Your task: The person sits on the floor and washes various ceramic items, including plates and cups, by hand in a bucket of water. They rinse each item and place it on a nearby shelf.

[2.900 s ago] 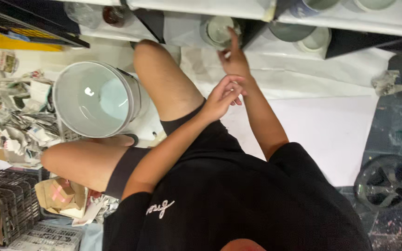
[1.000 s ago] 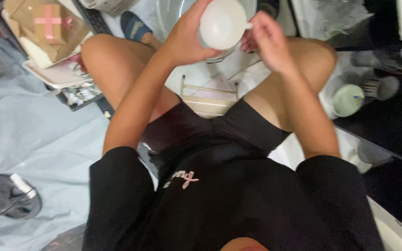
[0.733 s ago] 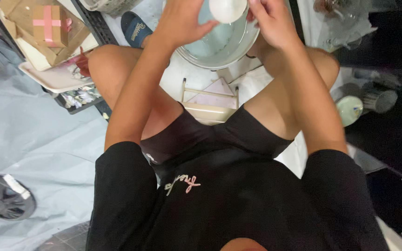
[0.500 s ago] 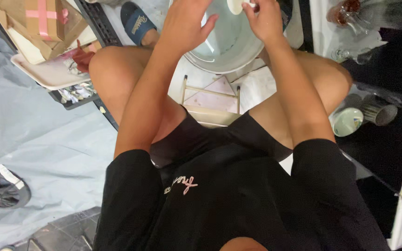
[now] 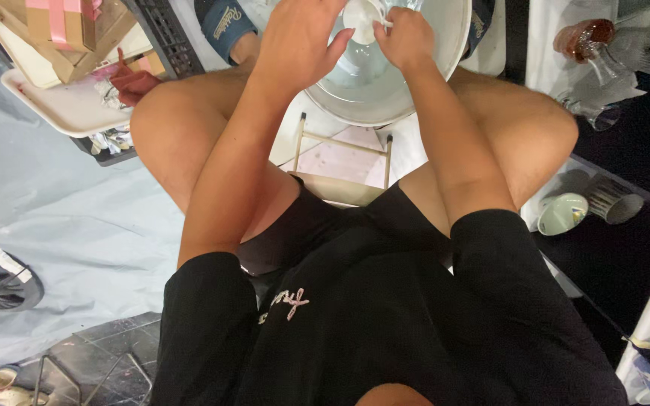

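Note:
I sit on a low stool with a wide white bucket (image 5: 453, 53) of pale liquid between my knees. My right hand (image 5: 404, 37) pinches the handle of a small white cup (image 5: 359, 15) and holds it over the bucket's inside. My left hand (image 5: 299, 37) hovers just left of the cup, its fingers spread and the fingertips close to the cup's side. The top edge of the view cuts off the cup's far part.
A wooden stool (image 5: 340, 162) shows between my legs. A blue slipper (image 5: 223, 19), a taped cardboard box (image 5: 62, 22) and a white tray (image 5: 62, 113) lie to the left. At right stand a pale green cup (image 5: 563, 213), a ribbed grey cup (image 5: 611, 203) and a glass goblet (image 5: 588, 41).
The cup went from near my chest out and down into the bucket. My left hand released it; only my right hand holds it now. The view tilted down.

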